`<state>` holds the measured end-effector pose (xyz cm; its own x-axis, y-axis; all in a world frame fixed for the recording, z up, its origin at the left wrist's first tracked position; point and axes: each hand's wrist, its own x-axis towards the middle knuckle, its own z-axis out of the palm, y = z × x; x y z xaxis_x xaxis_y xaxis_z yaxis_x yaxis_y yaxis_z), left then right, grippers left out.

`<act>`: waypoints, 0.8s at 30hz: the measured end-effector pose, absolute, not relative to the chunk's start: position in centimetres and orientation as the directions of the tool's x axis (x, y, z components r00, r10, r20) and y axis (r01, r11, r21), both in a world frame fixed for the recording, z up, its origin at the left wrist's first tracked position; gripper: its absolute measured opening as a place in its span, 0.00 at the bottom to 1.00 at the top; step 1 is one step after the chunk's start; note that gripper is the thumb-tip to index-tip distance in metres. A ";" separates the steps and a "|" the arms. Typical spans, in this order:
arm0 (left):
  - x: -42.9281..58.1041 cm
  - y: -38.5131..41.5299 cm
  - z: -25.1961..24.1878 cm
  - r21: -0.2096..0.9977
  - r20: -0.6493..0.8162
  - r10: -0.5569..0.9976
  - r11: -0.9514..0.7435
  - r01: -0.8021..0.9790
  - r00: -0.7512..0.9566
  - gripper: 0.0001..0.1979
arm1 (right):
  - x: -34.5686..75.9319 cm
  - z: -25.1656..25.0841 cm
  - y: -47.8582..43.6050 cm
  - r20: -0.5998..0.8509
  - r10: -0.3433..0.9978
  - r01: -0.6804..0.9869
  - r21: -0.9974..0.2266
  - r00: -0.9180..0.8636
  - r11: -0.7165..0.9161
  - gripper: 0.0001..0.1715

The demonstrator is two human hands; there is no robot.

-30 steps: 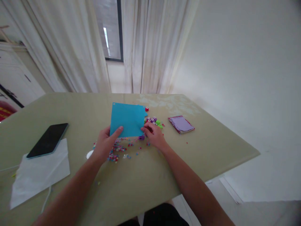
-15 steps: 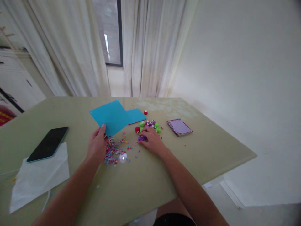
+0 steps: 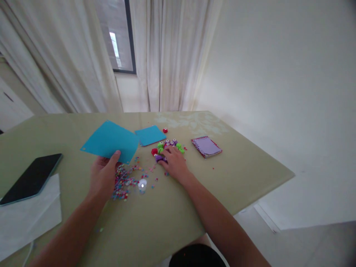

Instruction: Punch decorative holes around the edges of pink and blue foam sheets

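Observation:
My left hand (image 3: 104,176) pinches a blue square card (image 3: 112,141) by its near edge, thumb on top, and holds it tilted above the table. Below it and to its right lies a scatter of tiny multicoloured beads (image 3: 122,183). My right hand (image 3: 175,163) rests over a cluster of small red, green and purple pieces (image 3: 168,144) with white eye-like spots. Its thumb and fingers are apart, on either side of a purple piece (image 3: 159,158); whether they grip it is unclear. A second blue card (image 3: 151,135) lies flat behind the cluster.
A lilac notepad with a red edge (image 3: 206,147) lies to the right. One red piece (image 3: 165,130) sits apart at the back. A small clear round object (image 3: 142,184) is near the beads. A dark tablet (image 3: 32,178) overlaps white paper (image 3: 33,211) at left.
The blue card has moved left, away from the flat card, and its tilt has changed. My right hand stays at the cluster. The view has turned slightly right.

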<state>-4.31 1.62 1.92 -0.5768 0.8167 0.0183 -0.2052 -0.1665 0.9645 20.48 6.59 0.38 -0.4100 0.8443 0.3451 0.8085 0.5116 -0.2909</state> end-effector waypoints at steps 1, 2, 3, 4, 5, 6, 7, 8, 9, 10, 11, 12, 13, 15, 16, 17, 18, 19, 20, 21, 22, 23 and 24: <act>-4.3 1.6 2.0 0.958 0.016 0.811 -0.179 -0.222 -0.585 0.11 | 20.5 0.4 6.7 0.351 0.861 0.832 -0.288 -0.368 0.473 0.16; -4.3 1.6 2.1 0.950 0.022 0.805 -0.202 -0.238 -0.593 0.10 | 20.6 0.3 6.8 0.358 0.876 0.852 -0.292 -0.324 0.435 0.17; -4.3 1.6 2.2 0.942 0.037 0.800 -0.228 -0.247 -0.598 0.10 | 20.7 0.3 6.9 0.361 0.888 0.865 -0.302 -0.285 0.401 0.18; -4.4 1.7 2.2 0.936 0.058 0.797 -0.253 -0.246 -0.602 0.10 | 20.7 0.2 7.1 0.362 0.897 0.872 -0.315 -0.254 0.375 0.19; -4.5 1.7 2.2 0.930 0.079 0.794 -0.277 -0.242 -0.603 0.10 | 20.8 0.2 7.2 0.363 0.902 0.875 -0.326 -0.234 0.358 0.20; -4.6 1.7 2.2 0.925 0.095 0.791 -0.295 -0.240 -0.605 0.10 | 20.9 0.2 7.3 0.366 0.905 0.878 -0.331 -0.218 0.346 0.21; -4.7 1.8 2.2 0.921 0.106 0.787 -0.308 -0.237 -0.608 0.11 | 20.9 0.2 7.4 0.371 0.905 0.882 -0.327 -0.209 0.338 0.20; -4.8 1.9 2.2 0.919 0.115 0.782 -0.317 -0.232 -0.613 0.11 | 20.9 0.4 7.4 0.377 0.903 0.889 -0.316 -0.204 0.333 0.19; -4.8 1.9 2.3 0.918 0.123 0.780 -0.324 -0.228 -0.614 0.11 | 20.9 0.5 7.3 0.383 0.901 0.896 -0.298 -0.203 0.328 0.18; -4.9 2.0 2.3 0.915 0.134 0.775 -0.335 -0.223 -0.617 0.11 | 20.8 0.7 7.1 0.385 0.900 0.904 -0.277 -0.207 0.326 0.17; -5.0 2.1 2.4 0.911 0.144 0.770 -0.348 -0.220 -0.622 0.12 | 20.7 0.9 6.9 0.380 0.899 0.910 -0.255 -0.217 0.328 0.15; -5.1 2.1 2.5 0.906 0.152 0.761 -0.363 -0.218 -0.631 0.12 | 20.6 1.1 6.6 0.367 0.900 0.912 -0.237 -0.235 0.335 0.14; -5.2 2.1 2.7 0.901 0.157 0.750 -0.375 -0.217 -0.642 0.12 | 20.4 1.3 6.3 0.346 0.902 0.909 -0.230 -0.258 0.348 0.12; -5.5 2.1 2.9 0.898 0.156 0.732 -0.385 -0.214 -0.663 0.12 | 20.0 1.5 5.7 0.291 0.898 0.868 -0.281 -0.330 0.409 0.11; -5.7 2.1 3.0 0.898 0.154 0.728 -0.385 -0.212 -0.669 0.12 | 19.8 1.4 5.5 0.270 0.885 0.821 -0.342 -0.380 0.457 0.13; -5.9 2.1 3.1 0.898 0.150 0.725 -0.384 -0.213 -0.672 0.11 | 19.5 1.3 5.3 0.265 0.866 0.759 -0.417 -0.425 0.500 0.16; -6.0 2.1 3.2 0.897 0.146 0.720 -0.385 -0.215 -0.678 0.12 | 19.3 1.2 5.3 0.280 0.848 0.694 -0.488 -0.451 0.530 0.20; -6.2 2.1 3.2 0.895 0.142 0.714 -0.389 -0.219 -0.685 0.12 | 19.1 1.1 5.3 0.308 0.838 0.641 -0.541 -0.450 0.543 0.21; -6.2 2.1 3.3 0.892 0.138 0.707 -0.393 -0.223 -0.694 0.13 | 18.9 0.9 5.4 0.340 0.839 0.614 -0.573 -0.425 0.543 0.21; -6.2 2.2 3.3 0.889 0.134 0.699 -0.398 -0.226 -0.702 0.14 | 18.7 0.7 5.6 0.367 0.847 0.612 -0.586 -0.384 0.531 0.19; -6.2 2.2 3.3 0.887 0.132 0.695 -0.401 -0.229 -0.707 0.14 | 18.5 0.6 5.8 0.387 0.855 0.626 -0.583 -0.346 0.517 0.17; -6.1 2.2 3.3 0.887 0.129 0.692 -0.401 -0.231 -0.710 0.14 | 18.4 0.4 6.0 0.398 0.856 0.642 -0.570 -0.330 0.512 0.16; -6.1 2.2 3.3 0.888 0.127 0.697 -0.397 -0.232 -0.705 0.15 | 18.3 0.3 6.1 0.402 0.851 0.654 -0.551 -0.337 0.519 0.17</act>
